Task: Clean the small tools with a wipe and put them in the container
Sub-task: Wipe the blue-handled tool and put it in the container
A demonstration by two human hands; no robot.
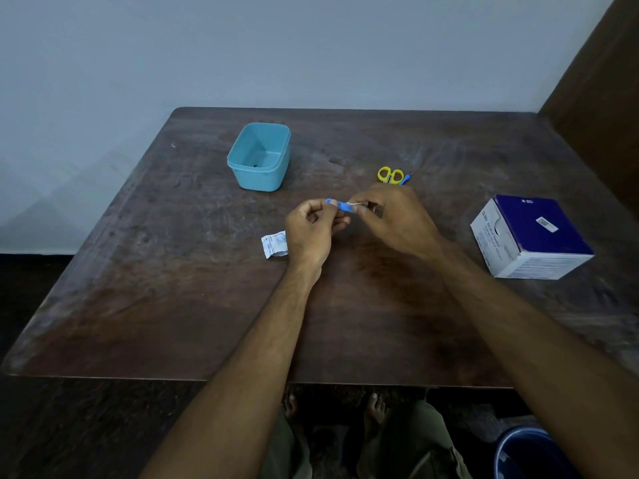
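Note:
Over the middle of the dark wooden table [173,305], my left hand [311,229] pinches one end of a small blue tool [340,205]. My right hand [394,216] grips the tool's other end through a thin white wipe [358,204]. A teal plastic container [259,157] stands open at the back left of my hands; a tiny dark item lies on its floor. Yellow-handled scissors [390,175] and a thin blue tool [405,179] lie just beyond my right hand, partly hidden by it.
A torn white wipe wrapper [274,244] lies beside my left wrist. A blue-and-white box of swabs [532,236] sits near the table's right edge. A blue bucket [529,454] stands on the floor at the lower right. A wall runs behind the table.

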